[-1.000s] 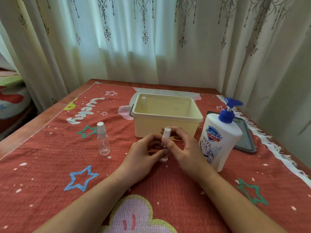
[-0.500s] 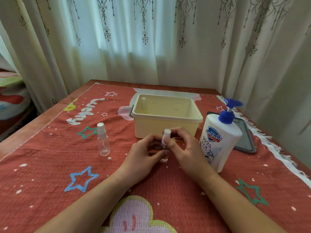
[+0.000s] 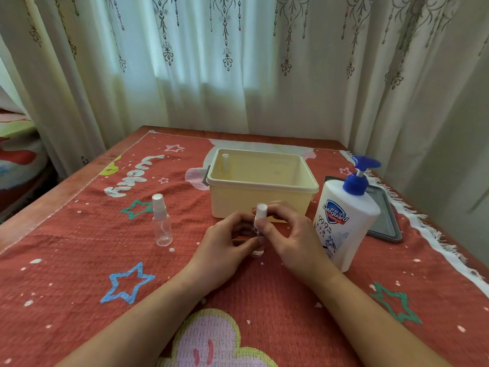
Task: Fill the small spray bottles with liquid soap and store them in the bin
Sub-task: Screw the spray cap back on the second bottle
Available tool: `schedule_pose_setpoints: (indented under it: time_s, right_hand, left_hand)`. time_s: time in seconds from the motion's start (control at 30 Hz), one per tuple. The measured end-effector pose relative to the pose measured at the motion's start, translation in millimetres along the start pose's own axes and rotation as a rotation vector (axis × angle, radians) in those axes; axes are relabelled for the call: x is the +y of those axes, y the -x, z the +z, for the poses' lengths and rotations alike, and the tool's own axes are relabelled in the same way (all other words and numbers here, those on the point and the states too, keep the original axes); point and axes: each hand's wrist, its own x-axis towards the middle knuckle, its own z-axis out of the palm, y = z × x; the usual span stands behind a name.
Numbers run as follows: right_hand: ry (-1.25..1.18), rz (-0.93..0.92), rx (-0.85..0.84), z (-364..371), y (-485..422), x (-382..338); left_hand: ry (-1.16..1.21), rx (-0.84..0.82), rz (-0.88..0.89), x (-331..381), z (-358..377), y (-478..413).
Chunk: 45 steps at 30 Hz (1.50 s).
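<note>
Head view: almost no change from earlier; right hand fingers shifted slightly on the white cap. Red star-print cloth underneath, curtains behind. Small spray bottle stood upright between the hands: left hand gripped its body, right pinched the cap. Bin just beyond the hands, soap bottle beside the right, second spray bottle left of the left hand.

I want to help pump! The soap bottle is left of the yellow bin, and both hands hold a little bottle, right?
Not quite: the head view shows the soap bottle right of the yellow bin, not left. The left hand and right hand do hold a little bottle.
</note>
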Motion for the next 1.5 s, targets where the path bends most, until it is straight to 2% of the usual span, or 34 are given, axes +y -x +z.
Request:
schedule_pose_setpoints:
  time_s: [0.17, 0.4, 0.63, 0.83, 1.03, 1.27, 1.5]
  right_hand:
    - [0.012, 0.079, 0.025, 3.1, 0.2, 3.5]
    - [-0.014, -0.022, -0.029, -0.2, -1.3, 2.0]
    - [0.001, 0.063, 0.007, 1.7, 0.2, 4.3]
    - [-0.024, -0.002, -0.032, -0.4, -0.5, 1.1]
    - [-0.025, 0.051, -0.006, 2.0, -0.1, 4.0]
    - [-0.033, -0.017, -0.023, -1.1, 0.0, 2.0]
    - [-0.007, 0.031, 0.031, 1.2, 0.3, 3.2]
  left_hand:
    - [-0.023, 0.001, 0.006, -0.5, -0.4, -0.3]
    - [-0.018, 0.009, 0.012, -1.7, -0.2, -0.8]
    - [-0.04, 0.011, 0.016, -1.9, -0.2, -0.8]
    - [-0.035, 0.011, 0.018, -1.5, -0.4, -1.1]
    - [-0.045, 0.008, 0.02, -1.2, -0.6, -0.4]
    - [-0.027, 0.001, 0.014, -0.9, -0.7, -0.3]
    - [-0.048, 0.002, 0.022, -1.3, -1.0, -0.5]
